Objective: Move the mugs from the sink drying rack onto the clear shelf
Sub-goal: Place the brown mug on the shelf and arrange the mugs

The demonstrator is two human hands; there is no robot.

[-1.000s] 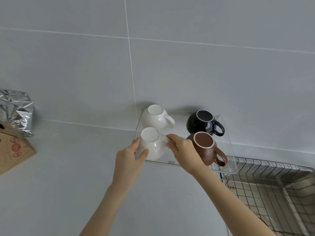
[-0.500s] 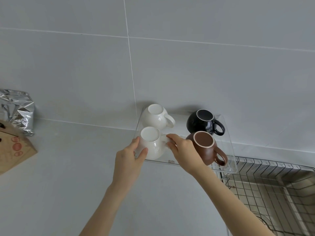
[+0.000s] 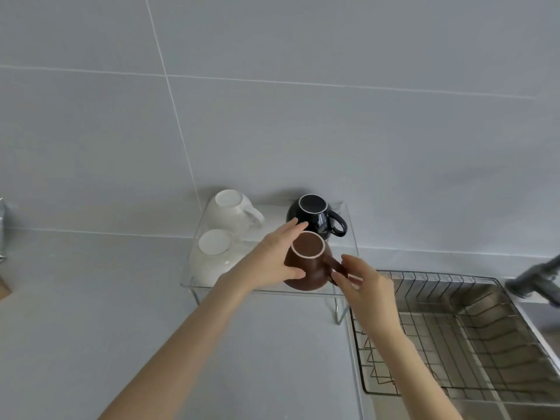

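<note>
You are squaring up the brown mug (image 3: 307,262) at the near right of the clear shelf (image 3: 348,294), left hand (image 3: 274,257) cupping its body, right hand (image 3: 360,283) pinching its handle; next, judge its alignment and let go.

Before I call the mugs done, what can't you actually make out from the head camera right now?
- Brown mug: its left side is covered by the left hand, and the right hand covers its handle.
- Drying rack: the right forearm crosses its near left part and the frame edge cuts off its right end, so a leftover mug cannot be ruled out.
- Front white mug: its handle is hidden behind the left hand.
- Clear shelf: its edges are faint.
</note>
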